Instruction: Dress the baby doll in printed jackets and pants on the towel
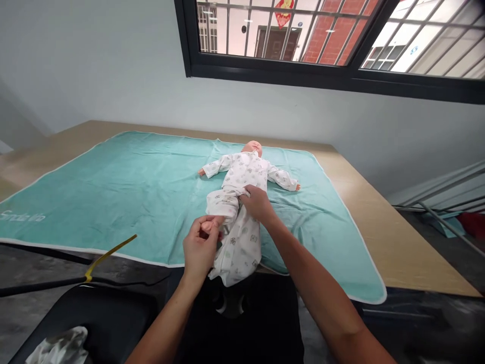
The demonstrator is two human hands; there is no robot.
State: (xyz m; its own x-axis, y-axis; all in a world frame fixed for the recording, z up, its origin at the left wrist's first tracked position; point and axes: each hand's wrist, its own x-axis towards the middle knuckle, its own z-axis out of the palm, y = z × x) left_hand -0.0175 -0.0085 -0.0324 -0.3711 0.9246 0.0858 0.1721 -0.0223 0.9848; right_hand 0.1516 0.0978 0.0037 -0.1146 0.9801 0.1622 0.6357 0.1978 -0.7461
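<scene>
A dark-framed, barred window (352,76) sits in a pale wall (113,65) above a wood-toned table (379,217).

Baby doll (246,169) lying on its back, arms outstretched, on a teal blanket (113,172) spread over a wooden table (367,194). Before me, the person's left hand (201,247) pinches the doll's foot (206,227); the right hand (258,203) grasps white printed clothing (242,247) near its waist. Beyond: a barred window (291,30). Lower left: a black seat (121,318) bearing crumpled fabric (60,346).
</scene>
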